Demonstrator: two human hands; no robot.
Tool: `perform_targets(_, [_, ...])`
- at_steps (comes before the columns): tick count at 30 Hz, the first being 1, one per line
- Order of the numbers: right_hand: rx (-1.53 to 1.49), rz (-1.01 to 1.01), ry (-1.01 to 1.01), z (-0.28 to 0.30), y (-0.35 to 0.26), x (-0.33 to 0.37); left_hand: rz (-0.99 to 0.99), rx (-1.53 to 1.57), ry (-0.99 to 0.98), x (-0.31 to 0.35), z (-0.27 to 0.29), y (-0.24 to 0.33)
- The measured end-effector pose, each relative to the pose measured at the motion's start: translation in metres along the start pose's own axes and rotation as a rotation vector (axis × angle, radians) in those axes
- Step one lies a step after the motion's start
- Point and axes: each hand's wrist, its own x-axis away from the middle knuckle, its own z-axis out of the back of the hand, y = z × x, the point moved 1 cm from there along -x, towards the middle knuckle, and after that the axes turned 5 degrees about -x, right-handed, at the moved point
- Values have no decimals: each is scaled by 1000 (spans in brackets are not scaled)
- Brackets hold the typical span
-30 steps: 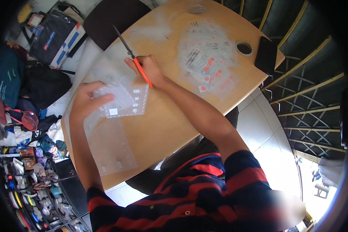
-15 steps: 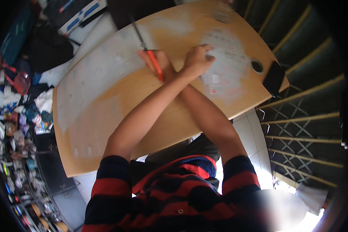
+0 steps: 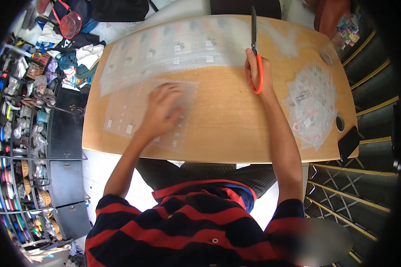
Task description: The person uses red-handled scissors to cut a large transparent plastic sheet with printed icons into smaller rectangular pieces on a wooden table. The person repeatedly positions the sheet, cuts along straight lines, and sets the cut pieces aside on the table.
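Scissors (image 3: pixel 255 49) upright in right hand (image 3: pixel 255 71)

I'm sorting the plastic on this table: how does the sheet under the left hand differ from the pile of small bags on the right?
The clear sheet under the left hand lies flat as one uncut piece; the pile of small bags is many loose pieces heaped and overlapping. The sheet lies left of centre, pressed by that hand; the pile sits untouched near the right edge, beyond the right hand holding orange-handled scissors. Both are clear plastic with small white labels.
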Motion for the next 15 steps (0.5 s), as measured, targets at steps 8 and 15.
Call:
perform_targets(8, [236,-121,-90,-6,-23,31,338,-252,-123,76,13,-3])
perform_targets(15, [-60,-296,-556,11,-50,174,169,-75,-80,41,-7,8])
